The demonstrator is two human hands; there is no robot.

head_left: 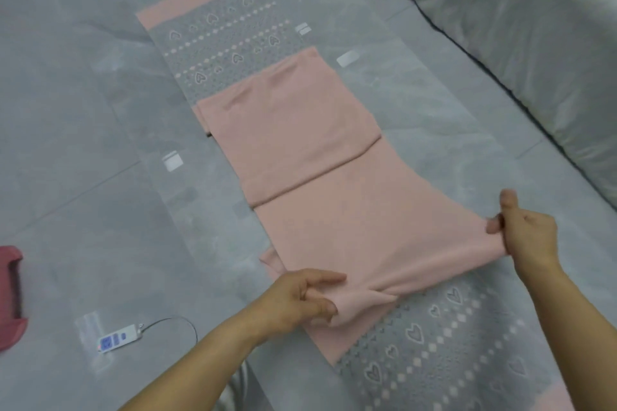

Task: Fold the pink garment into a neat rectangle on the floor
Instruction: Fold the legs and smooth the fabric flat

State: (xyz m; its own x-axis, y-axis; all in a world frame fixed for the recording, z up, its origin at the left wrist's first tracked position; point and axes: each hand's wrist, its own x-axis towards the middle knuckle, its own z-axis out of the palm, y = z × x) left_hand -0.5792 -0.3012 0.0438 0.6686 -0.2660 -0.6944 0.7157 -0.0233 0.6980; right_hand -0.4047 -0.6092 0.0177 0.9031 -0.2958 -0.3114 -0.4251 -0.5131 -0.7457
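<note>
Gripping the pink garment (300, 150) at both ends of its lifted fold: with the left hand (297, 300), fingers curled round bunched cloth; with the right hand (524, 237), pinching the corner. Lying long and flat on the grey floor (83, 143), away from both grips. Nearer than the grips, its grey heart-patterned band (434, 344). Left of the left grip, a white power strip (115, 340).

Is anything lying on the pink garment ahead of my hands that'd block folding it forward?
Nothing visible. The left hand and right hand both grip the near fold of the pink garment, and the fabric ahead lies bare. The power strip sits on the floor, off to its left.
</note>
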